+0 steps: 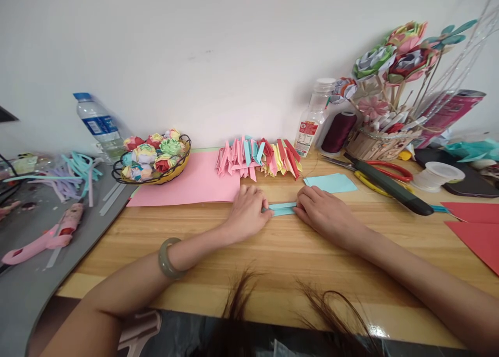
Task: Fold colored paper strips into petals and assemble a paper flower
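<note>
A narrow folded strip of light blue paper (pixel 284 209) lies low over the wooden table, with a crease running along its length. My left hand (pixel 251 211) pinches its left end, fingers curled over the paper. At the other end, my right hand (pixel 319 209) is closed on the strip, thumb below and fingers above. Just behind my right hand rest several light blue paper pieces (pixel 333 183) in a small stack. A row of folded paper pieces (pixel 255 157) in pink, blue, red and yellow stands behind both hands.
Pink paper sheets (pixel 187 188) lie left, under a basket (pixel 185 162) of paper flowers. A utility knife (pixel 393 185) and red-handled scissors (pixel 390 171) lie right, near red paper (pixel 477 237). A pink glue gun (pixel 50 237) sits far left. Bottles (pixel 99 126) stand by the wall.
</note>
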The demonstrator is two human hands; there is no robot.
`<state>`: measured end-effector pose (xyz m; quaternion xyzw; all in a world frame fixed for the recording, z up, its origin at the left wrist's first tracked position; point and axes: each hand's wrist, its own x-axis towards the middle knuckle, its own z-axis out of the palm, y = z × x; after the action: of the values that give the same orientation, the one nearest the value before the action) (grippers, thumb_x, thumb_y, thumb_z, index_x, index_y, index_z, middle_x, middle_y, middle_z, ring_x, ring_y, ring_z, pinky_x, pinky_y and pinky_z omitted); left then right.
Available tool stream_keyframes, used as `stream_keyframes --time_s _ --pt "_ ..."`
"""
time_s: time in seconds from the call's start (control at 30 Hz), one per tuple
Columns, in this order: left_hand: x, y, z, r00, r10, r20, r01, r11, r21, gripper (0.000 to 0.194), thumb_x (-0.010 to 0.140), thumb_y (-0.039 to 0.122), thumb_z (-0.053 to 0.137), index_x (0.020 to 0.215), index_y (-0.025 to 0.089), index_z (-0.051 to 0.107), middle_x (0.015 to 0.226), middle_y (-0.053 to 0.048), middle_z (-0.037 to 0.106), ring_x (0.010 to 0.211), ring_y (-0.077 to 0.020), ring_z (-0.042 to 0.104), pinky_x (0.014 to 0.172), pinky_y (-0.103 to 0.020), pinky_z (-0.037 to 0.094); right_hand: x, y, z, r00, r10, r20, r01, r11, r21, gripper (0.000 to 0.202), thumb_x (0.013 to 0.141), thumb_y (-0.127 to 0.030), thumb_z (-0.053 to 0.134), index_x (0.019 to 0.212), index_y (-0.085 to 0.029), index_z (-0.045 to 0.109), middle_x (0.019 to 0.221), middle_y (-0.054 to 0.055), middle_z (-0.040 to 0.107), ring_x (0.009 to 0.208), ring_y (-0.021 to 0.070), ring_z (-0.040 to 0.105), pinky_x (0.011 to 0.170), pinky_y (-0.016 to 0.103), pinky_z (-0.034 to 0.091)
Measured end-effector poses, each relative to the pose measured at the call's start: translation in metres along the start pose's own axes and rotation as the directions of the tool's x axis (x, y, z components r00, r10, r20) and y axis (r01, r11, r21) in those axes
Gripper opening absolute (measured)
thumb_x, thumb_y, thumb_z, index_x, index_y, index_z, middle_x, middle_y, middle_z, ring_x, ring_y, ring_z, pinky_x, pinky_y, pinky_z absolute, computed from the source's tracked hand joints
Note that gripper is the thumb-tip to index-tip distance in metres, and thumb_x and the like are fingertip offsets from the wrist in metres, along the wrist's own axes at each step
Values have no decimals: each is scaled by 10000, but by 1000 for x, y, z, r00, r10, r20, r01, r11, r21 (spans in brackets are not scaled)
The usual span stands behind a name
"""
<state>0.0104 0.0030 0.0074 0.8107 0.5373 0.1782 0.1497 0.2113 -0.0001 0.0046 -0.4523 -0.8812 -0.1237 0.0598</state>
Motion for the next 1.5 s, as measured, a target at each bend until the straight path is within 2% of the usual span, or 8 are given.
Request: stream_keyframes --time_s 0.27,0.4,0.53,0.63,0.97,1.13,1.27,1.5 --pt "-3 -5 -5 986 162 -25 -163 987 -14 196 767 180 557 963 187 562 1047 -37 535 968 -184 419 853 -332 386 -1 0 -1 1000 4 -9 -4 1000 19 215 890 -276 374 792 -163 529 841 86 552 780 219 504 663 334 399" --pt "-4 -11 -6 907 418 42 -420 898 130 294 851 160 445 1053 303 604 1193 20 553 1067 -196 402 888 -379 344 -3 2 -2 998 25 -65 -20 997 78 157 872 -267 417 869 -168 540 898 82 564 826 224 510 680 343 414" --pt "-5 -14 -6 836 534 124 -545 784 298 320 897 203 376 1153 286 550 1206 3 568 1197 -233 362 935 -458 289 -6 3 -6 967 -229 -107 238 969 72 256 895 -185 373 1090 -154 536 1054 92 587 964 234 510 800 379 417" --pt "-10 -13 -4 788 589 178 -601 673 431 330 913 194 340 1196 214 508 1237 -29 542 1233 -226 365 988 -476 254 -10 3 -9 930 -355 -91 360 932 36 309 891 -131 344 1126 -100 541 1068 121 609 980 247 533 823 397 436" --pt "-33 4 -8 673 692 262 -683 445 579 321 880 150 387 1154 45 517 1192 -154 557 1146 -226 480 1001 -394 307 -18 12 -12 945 -321 -57 322 947 -1 361 847 -74 337 1115 -87 579 1159 159 591 1048 260 560 894 442 455" --pt "-39 7 -1 701 680 216 -654 492 575 327 863 127 399 1151 27 516 1182 -178 558 1127 -234 501 953 -375 351 -21 4 -10 964 -250 -90 263 947 185 428 885 -151 341 1305 -116 409 1308 144 464 1215 241 418 990 456 373" --pt "-41 10 2 740 639 209 -617 522 589 347 852 149 416 1155 14 519 1189 -193 548 1130 -246 503 947 -362 365 -25 -7 -12 934 -358 13 323 858 400 678 869 -424 417 1410 -123 139 1423 141 262 1309 230 244 1054 463 267" --pt "-47 18 -6 793 543 276 -585 551 595 354 830 172 466 1138 14 542 1191 -205 538 1103 -263 529 934 -362 400 -24 -1 -14 923 -359 135 282 873 397 774 827 -558 405 1407 -119 140 1441 155 187 1325 259 179 1064 490 207"
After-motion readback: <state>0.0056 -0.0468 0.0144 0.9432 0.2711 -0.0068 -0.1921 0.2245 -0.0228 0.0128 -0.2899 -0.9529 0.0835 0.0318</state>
